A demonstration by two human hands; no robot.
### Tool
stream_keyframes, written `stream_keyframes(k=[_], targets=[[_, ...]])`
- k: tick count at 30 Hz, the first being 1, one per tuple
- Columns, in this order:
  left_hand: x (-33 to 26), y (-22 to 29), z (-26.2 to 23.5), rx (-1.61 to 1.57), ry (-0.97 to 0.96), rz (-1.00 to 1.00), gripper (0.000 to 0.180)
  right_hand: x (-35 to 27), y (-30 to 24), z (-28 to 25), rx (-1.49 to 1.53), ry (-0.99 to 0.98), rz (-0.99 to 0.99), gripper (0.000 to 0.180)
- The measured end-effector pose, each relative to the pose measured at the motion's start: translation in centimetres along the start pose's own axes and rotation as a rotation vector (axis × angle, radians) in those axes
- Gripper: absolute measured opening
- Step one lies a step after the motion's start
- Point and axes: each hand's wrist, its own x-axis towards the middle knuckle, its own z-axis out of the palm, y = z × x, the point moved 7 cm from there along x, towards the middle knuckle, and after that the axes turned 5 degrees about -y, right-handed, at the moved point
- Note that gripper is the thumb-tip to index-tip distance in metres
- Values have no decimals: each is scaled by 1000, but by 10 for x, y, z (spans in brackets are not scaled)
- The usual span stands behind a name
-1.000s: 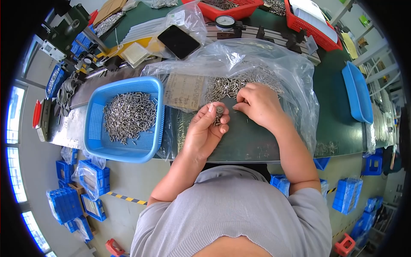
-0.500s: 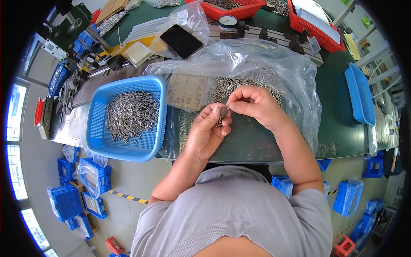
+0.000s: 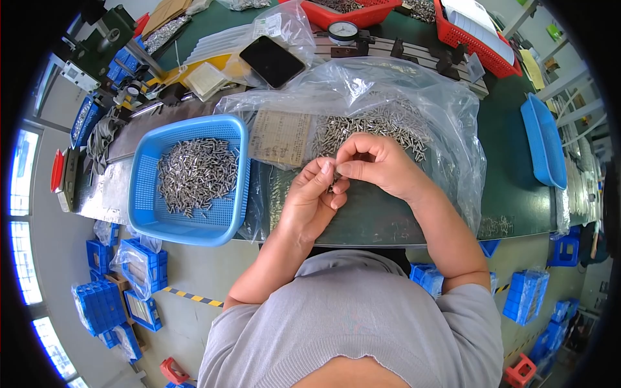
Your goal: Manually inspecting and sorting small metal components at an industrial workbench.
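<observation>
Two containers noted: our blue basket holds metal pins; our left hand and right hand pinch small pins over the clear bag.

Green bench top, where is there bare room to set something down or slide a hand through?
Bare green bench top lies between the clear plastic bag and the blue tray. Crowded: the blue basket of metal pins, the bag under both hands, and the back row with phone and red bins.
</observation>
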Motion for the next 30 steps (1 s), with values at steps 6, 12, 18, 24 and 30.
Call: stream_keyframes(k=[6, 12, 18, 24, 30], targets=[[0, 0, 2, 1, -41, -35, 16, 2, -9, 3, -231, -3, -78, 11], [-1, -1, 3, 14, 30, -43, 20, -1, -12, -5, -268, 69, -59, 13], [0, 3, 1, -2, 27, 32, 21, -3, -8, -24, -196, 180, -50, 7], [0, 4, 2, -14, -18, 30, 18, -2, -8, -32, -889, 298, -34, 12], [0, 4, 3, -28, -34, 20, 17, 2, -13, -19, -1114, 329, -222, 14]])
